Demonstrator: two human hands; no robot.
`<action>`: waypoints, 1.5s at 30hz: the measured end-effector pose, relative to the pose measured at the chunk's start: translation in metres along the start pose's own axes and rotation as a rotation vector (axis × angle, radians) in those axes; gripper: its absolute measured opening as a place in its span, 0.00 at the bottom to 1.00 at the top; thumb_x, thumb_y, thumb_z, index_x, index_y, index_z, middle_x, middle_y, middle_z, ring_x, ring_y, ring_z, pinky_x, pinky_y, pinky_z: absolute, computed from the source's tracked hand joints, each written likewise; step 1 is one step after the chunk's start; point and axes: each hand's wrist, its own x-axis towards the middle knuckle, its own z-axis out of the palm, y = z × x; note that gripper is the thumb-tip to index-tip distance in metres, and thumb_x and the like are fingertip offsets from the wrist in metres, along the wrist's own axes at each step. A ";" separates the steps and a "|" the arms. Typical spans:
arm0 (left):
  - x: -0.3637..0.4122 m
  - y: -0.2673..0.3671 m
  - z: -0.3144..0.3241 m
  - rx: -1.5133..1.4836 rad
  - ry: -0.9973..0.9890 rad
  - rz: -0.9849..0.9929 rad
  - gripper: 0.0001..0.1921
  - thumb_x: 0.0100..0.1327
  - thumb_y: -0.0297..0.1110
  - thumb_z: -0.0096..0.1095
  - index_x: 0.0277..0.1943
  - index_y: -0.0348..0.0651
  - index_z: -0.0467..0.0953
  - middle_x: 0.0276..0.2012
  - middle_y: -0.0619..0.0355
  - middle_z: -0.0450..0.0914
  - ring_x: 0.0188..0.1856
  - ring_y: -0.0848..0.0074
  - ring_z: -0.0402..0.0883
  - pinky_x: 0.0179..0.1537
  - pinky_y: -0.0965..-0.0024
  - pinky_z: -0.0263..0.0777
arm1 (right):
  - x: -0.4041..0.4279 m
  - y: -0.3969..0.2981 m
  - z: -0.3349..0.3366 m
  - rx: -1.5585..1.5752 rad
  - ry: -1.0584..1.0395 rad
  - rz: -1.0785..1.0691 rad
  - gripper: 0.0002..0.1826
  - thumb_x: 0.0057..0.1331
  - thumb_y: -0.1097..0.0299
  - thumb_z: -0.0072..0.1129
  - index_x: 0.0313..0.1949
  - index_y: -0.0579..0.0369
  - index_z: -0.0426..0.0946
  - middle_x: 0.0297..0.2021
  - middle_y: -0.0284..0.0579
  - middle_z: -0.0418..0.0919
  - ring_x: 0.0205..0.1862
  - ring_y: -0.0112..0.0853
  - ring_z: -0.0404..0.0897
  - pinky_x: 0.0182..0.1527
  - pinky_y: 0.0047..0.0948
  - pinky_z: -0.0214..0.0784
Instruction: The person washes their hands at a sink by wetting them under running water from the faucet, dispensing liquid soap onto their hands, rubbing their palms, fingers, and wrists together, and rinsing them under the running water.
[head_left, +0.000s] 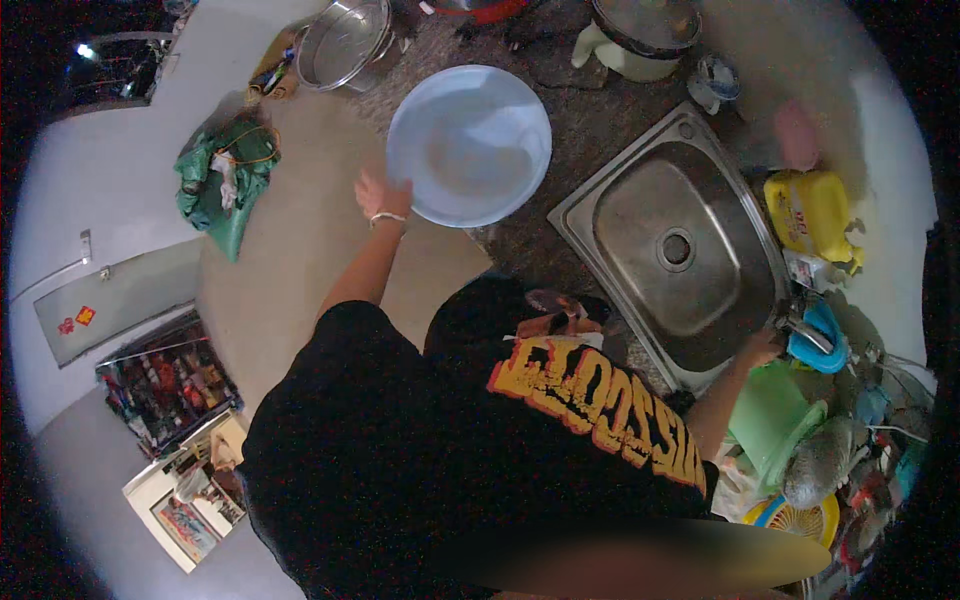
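Observation:
A round, pale blue plastic basin (471, 146) sits at the counter's edge, with what looks like some water in it. My left hand (383, 196), a white band on its wrist, is at the basin's near-left rim; blur hides whether its fingers grip the rim. To the right, a stainless steel sink (660, 240) is set into the counter, its drain visible. My right hand (763, 349) is at the sink's right corner by the metal faucet (810, 334), and its fingers are too indistinct to read. A blue plastic container (825, 345) stands behind the faucet.
A steel pot (343, 45) and a lidded, pale green pot (637, 56) stand at the counter's back. Beyond the sink are a yellow plastic container (808, 214) and a pink item (796, 135). Green sheeting (772, 420) and a yellow basket (814, 517) lie near my right arm. A green bag (236, 180) is at left.

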 end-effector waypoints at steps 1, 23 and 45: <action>0.004 -0.007 0.014 -0.020 -0.003 0.011 0.36 0.49 0.46 0.66 0.59 0.38 0.62 0.49 0.43 0.71 0.51 0.57 0.72 0.49 0.52 0.67 | -0.012 -0.010 -0.005 -0.723 -0.112 -0.162 0.33 0.60 0.57 0.53 0.61 0.59 0.58 0.55 0.44 0.70 0.50 0.39 0.72 0.48 0.41 0.65; 0.073 0.085 -0.124 -2.304 -1.281 -0.240 0.34 0.60 0.64 0.42 0.58 0.45 0.64 0.60 0.46 0.62 0.62 0.62 0.59 0.60 0.50 0.54 | -0.050 -0.320 -0.103 0.841 -0.286 0.820 0.15 0.58 0.65 0.58 0.41 0.64 0.77 0.30 0.41 0.79 0.29 0.25 0.75 0.34 0.24 0.67; -0.214 0.299 -0.352 -1.486 -2.917 0.966 0.55 0.44 0.83 0.28 0.68 0.49 0.47 0.66 0.43 0.50 0.67 0.51 0.50 0.64 0.50 0.46 | 0.054 -0.394 -0.356 0.739 0.514 0.577 0.09 0.56 0.75 0.61 0.38 0.61 0.77 0.27 0.35 0.77 0.29 0.19 0.73 0.33 0.20 0.68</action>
